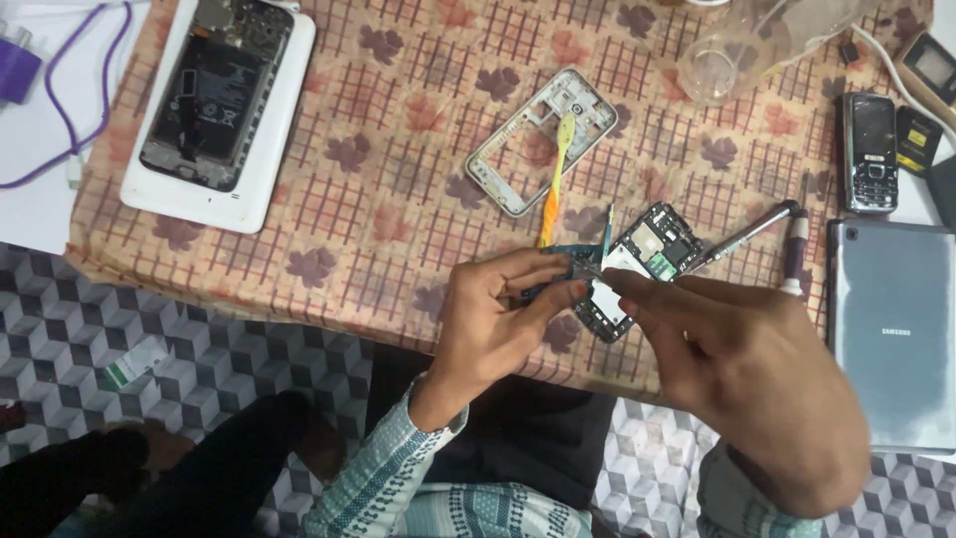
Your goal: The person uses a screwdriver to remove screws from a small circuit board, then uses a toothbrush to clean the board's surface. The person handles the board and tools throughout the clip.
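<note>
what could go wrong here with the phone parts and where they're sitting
The small circuit board is pinched in the left hand while the right hand works on it with a thin tool; a slip might scratch it. The opened phone body lies near the table's front edge and might get knocked off.

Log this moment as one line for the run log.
left hand: pinching small blue circuit board | right hand: fingertips at same board | beneath: open phone body | nearby: screwdriver

Opened white tablet [214, 110] far left; grey tablet [889, 334], keypad phone [870, 151] right.
</note>
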